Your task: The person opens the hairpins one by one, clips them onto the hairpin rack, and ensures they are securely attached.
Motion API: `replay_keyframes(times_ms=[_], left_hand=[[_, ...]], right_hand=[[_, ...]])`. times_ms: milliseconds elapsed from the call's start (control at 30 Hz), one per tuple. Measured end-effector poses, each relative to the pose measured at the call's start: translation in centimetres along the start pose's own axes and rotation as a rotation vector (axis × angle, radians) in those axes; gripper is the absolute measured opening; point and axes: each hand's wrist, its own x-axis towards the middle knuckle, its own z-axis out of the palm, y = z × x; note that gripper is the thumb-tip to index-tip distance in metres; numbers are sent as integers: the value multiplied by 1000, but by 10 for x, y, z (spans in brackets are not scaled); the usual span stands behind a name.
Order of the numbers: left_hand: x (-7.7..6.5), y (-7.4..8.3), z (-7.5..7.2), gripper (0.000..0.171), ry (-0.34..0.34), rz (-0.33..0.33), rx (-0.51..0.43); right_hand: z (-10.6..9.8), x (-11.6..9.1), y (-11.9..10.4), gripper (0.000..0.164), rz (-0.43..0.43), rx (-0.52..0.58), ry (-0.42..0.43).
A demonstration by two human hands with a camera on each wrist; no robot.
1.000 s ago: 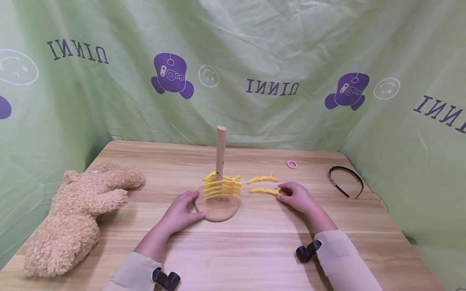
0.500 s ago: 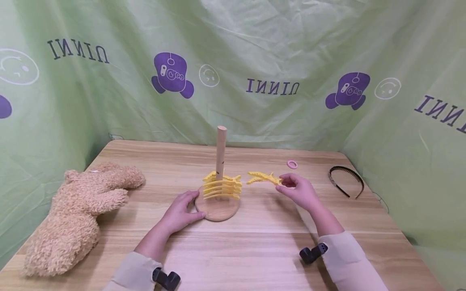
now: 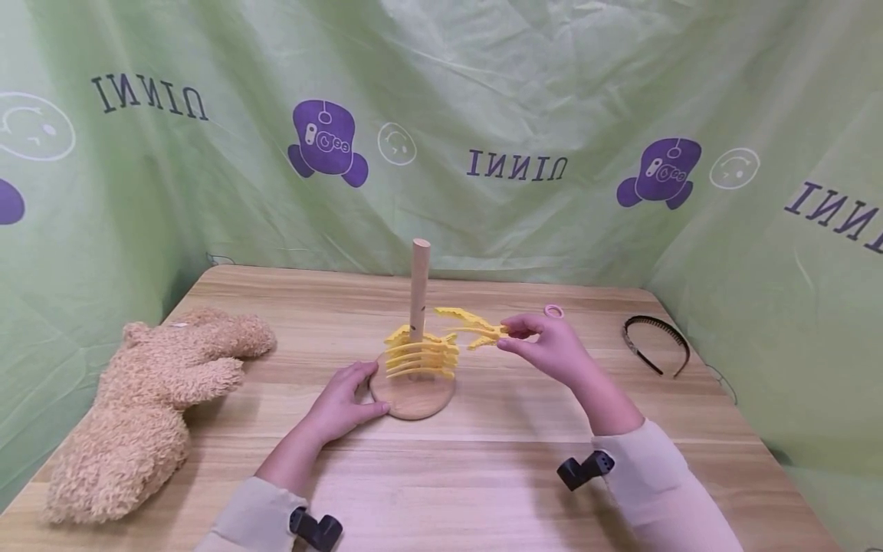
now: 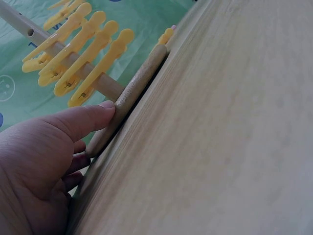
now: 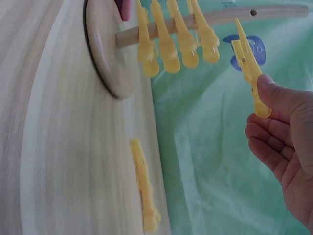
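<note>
A round wooden stand with an upright post stands mid-table. Several yellow hair clips are clipped in a stack low on its post. My left hand holds the base by its left edge; in the left wrist view the thumb presses the rim. To the right of the post, my right hand pinches another yellow hair clip by its tail end, raised above the table. The clip's two arms are spread and point toward the post. A loose yellow clip lies on the table below.
On the left lies a fluffy brown teddy bear. A pink ring lies behind my right hand, and a black headband farther right. Green printed curtain surrounds the wooden table.
My right hand has lifted the nearer clip off the table and carried it left toward the post; the clip's arms have spread. My left hand stays on the base.
</note>
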Motion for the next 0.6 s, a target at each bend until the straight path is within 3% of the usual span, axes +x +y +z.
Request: replay_keyframes(times_ms=[267,600], left_hand=[[0,1,0,80,-4,-2,-6],[0,1,0,80,4,8,5]], right_hand=[[14,17,-23,25,-33,-1,-67],[29,32,-35,24,-82,-24,-124]])
